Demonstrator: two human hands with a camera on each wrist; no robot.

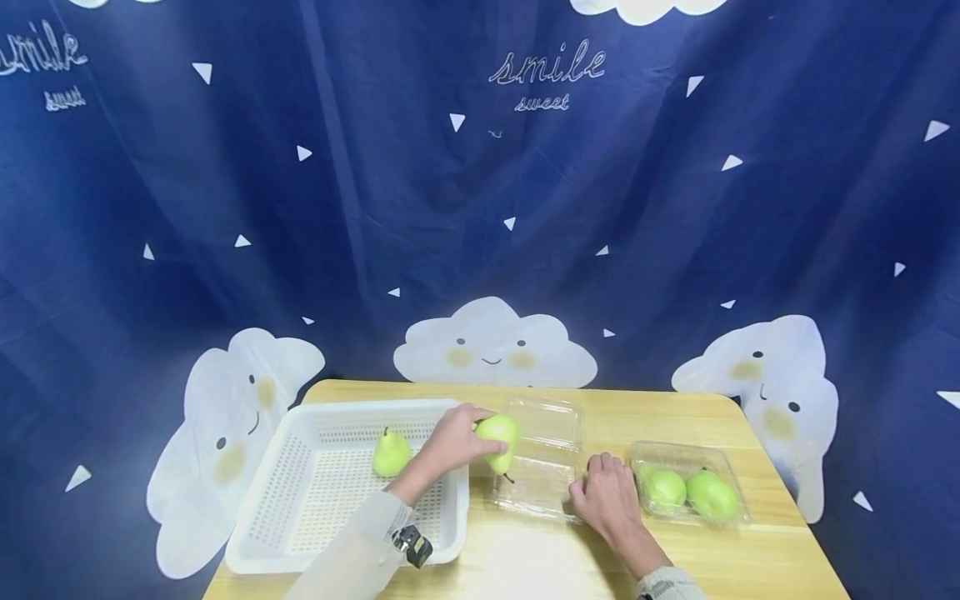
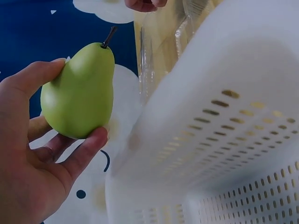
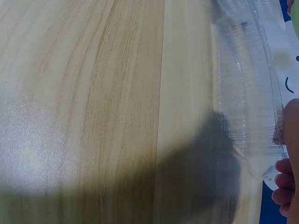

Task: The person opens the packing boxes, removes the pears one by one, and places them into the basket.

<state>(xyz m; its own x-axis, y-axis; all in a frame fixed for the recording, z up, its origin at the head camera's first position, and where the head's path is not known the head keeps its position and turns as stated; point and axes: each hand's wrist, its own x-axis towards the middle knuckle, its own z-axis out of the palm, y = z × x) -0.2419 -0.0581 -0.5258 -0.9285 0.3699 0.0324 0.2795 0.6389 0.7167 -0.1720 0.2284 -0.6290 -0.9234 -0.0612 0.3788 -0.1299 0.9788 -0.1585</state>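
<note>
Head view: apparently loading the clear box (image 1: 534, 493), the left hand (image 1: 457, 437) grips a pear (image 1: 498, 430) at its left edge, lowering needed next; right hand (image 1: 611, 498) at its right, hold unclear.

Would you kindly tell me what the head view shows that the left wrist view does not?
Only the head view shows the second pear in the basket and the two boxed fruits. Only the left wrist view shows the left hand from its palm side. Both share that hand, the held pear, the basket, the open box, the curtain and part of the right hand.
</note>
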